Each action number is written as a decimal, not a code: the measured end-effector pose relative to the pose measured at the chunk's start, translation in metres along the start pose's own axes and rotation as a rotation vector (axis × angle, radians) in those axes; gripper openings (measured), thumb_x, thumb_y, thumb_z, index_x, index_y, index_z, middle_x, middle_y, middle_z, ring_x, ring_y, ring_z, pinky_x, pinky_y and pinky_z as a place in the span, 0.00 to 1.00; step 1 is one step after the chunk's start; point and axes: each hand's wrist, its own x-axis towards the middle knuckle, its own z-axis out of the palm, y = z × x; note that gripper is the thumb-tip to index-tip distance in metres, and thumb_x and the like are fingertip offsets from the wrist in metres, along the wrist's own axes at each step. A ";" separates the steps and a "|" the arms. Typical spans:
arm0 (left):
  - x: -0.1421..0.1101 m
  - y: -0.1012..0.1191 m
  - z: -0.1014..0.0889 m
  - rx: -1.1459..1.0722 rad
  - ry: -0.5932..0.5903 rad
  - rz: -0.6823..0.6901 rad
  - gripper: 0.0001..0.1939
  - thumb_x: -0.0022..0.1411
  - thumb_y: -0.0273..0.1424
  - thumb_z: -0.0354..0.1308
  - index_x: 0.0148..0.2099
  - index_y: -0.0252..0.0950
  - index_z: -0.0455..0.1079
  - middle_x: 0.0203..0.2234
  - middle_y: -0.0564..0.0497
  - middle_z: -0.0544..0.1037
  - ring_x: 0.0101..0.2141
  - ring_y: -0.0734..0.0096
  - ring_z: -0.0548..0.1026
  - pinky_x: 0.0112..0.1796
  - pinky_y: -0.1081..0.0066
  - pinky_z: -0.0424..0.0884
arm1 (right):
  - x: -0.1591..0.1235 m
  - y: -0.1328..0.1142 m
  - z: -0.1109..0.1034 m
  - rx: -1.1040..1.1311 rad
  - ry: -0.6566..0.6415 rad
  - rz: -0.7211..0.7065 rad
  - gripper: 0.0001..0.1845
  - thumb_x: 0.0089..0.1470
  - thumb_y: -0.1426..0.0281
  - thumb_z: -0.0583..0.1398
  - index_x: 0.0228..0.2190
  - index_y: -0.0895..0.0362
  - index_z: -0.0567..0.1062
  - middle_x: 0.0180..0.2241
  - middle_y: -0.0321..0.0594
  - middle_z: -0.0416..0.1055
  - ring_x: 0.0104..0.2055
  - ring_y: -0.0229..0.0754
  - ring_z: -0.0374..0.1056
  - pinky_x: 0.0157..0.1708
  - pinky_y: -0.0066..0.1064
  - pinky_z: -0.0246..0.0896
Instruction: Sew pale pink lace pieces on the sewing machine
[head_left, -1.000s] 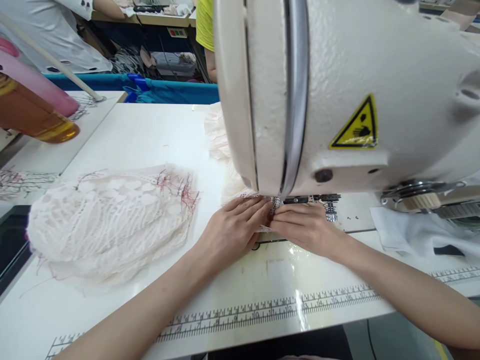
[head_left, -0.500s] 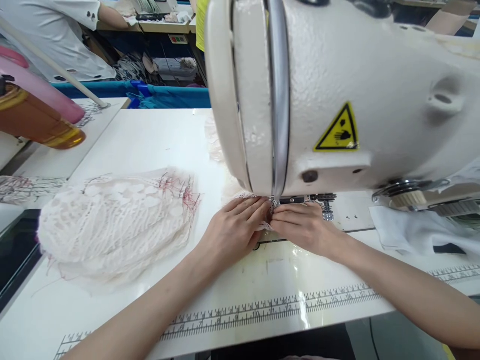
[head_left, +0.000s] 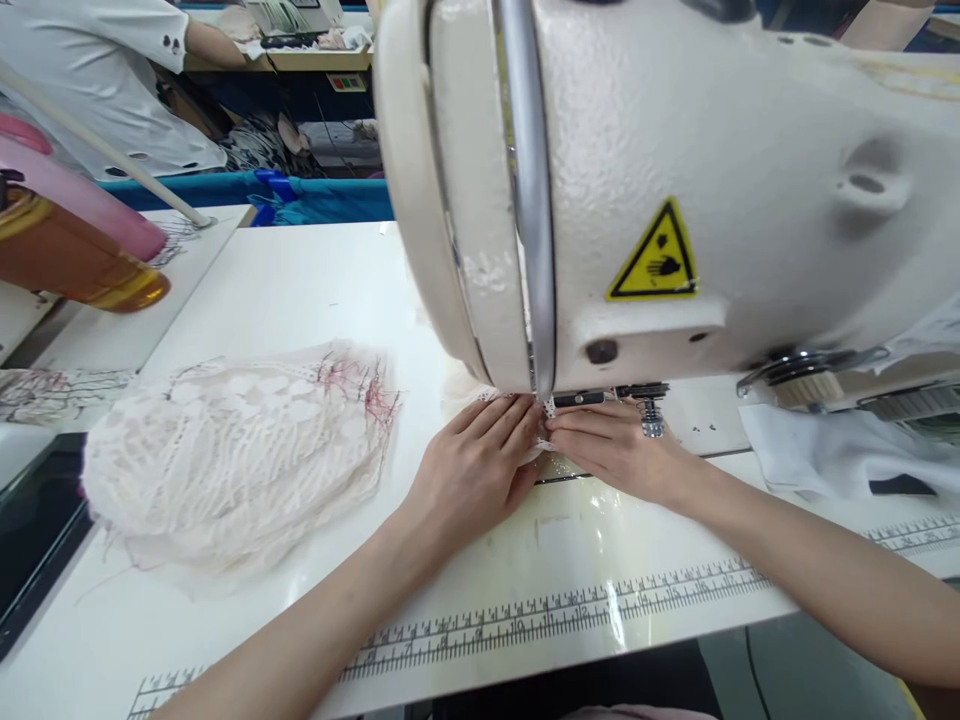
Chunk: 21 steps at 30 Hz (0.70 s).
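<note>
Beneath the head of a white sewing machine (head_left: 637,130), both hands work on a small piece of pale lace fabric (head_left: 536,452). My left hand (head_left: 476,455) lies over the lace with its fingers bent together and pressing it down. From the other side, my right hand (head_left: 619,445) has its fingers closed at the lace's right edge, fingertips nearly meeting the left hand's. The needle area is mostly hidden by the machine head and fingers. Just behind the right hand sits a metal guide attachment (head_left: 649,405).
A pile of cream lace pieces (head_left: 240,460) with red thread ends lies left. A printed ruler (head_left: 555,618) runs along the table's front edge. White cloth (head_left: 832,450) lies right. A bottle of amber liquid (head_left: 82,250) and a pink bottle (head_left: 90,190) stand left. A co-worker's white sleeve (head_left: 142,30) shows behind.
The view has shifted slightly, so the machine head appears further left. Both hands stay on the lace at nearly the same spot, with the left thumb a little further right.
</note>
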 end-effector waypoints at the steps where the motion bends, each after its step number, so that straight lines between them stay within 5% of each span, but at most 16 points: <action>1: 0.000 0.001 0.000 0.004 -0.003 -0.002 0.18 0.62 0.28 0.50 0.51 0.27 0.70 0.48 0.39 0.76 0.47 0.54 0.76 0.47 0.56 0.73 | 0.001 0.000 -0.002 -0.010 0.003 -0.010 0.12 0.58 0.81 0.54 0.37 0.57 0.75 0.38 0.37 0.76 0.42 0.37 0.70 0.40 0.30 0.66; 12: 0.002 0.006 0.000 0.032 -0.032 -0.019 0.18 0.63 0.29 0.50 0.53 0.27 0.70 0.49 0.39 0.76 0.49 0.53 0.75 0.48 0.57 0.72 | 0.002 -0.005 -0.014 -0.244 0.077 0.066 0.11 0.59 0.78 0.54 0.32 0.54 0.75 0.36 0.31 0.77 0.34 0.36 0.70 0.40 0.34 0.60; 21: 0.001 0.008 0.001 0.003 -0.040 -0.051 0.19 0.65 0.30 0.51 0.56 0.29 0.68 0.49 0.38 0.75 0.50 0.51 0.74 0.48 0.53 0.72 | 0.002 -0.004 -0.018 -0.207 0.038 0.157 0.09 0.60 0.72 0.56 0.32 0.51 0.75 0.33 0.31 0.75 0.34 0.35 0.70 0.38 0.33 0.61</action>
